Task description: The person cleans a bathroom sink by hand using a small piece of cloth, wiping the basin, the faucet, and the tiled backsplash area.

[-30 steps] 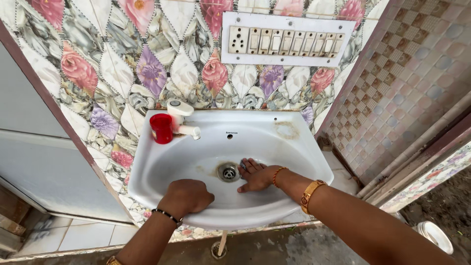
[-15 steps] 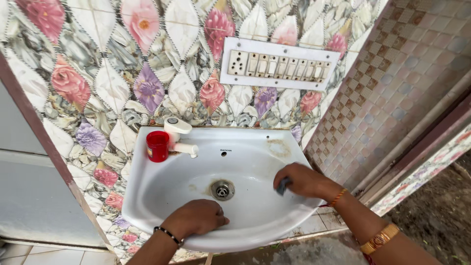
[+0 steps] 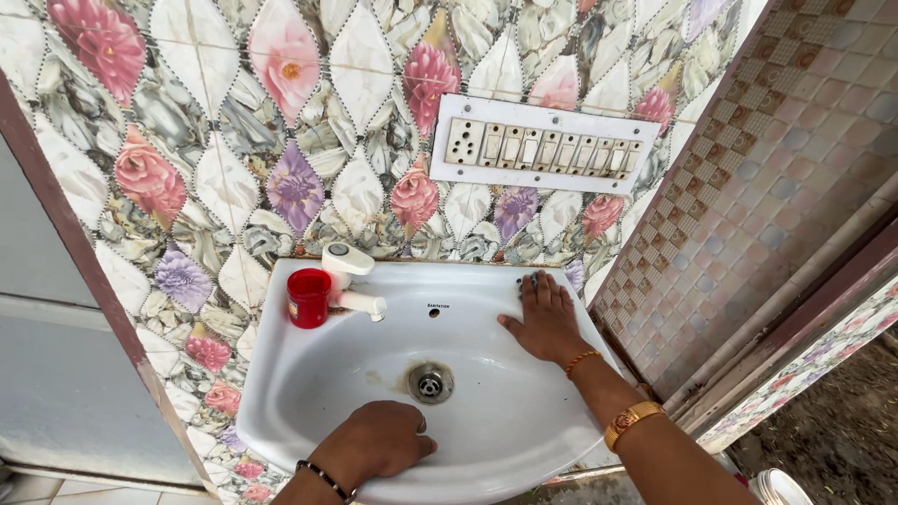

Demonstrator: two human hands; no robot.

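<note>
Right hand (image 3: 544,323): we see it laid flat, fingers spread, palm down on the back right corner of the sink (image 3: 309,374). A bit of dark scrub pad (image 3: 530,279) shows past the fingertips, pressed under them rather than gripped.
Left hand (image 3: 379,444): curled over the sink's front rim, fingers bent down into the bowl, gripping only the rim.
Drain (image 3: 429,382): mid-bowl, between our two hands, touching neither.
Tap (image 3: 348,278): white, at the back left of the sink.
Red cup (image 3: 308,297): upright just beside the tap, on its left.
Wall: flowered tiles (image 3: 234,140) behind the sink; a white switch panel (image 3: 547,145) above our right hand.
</note>
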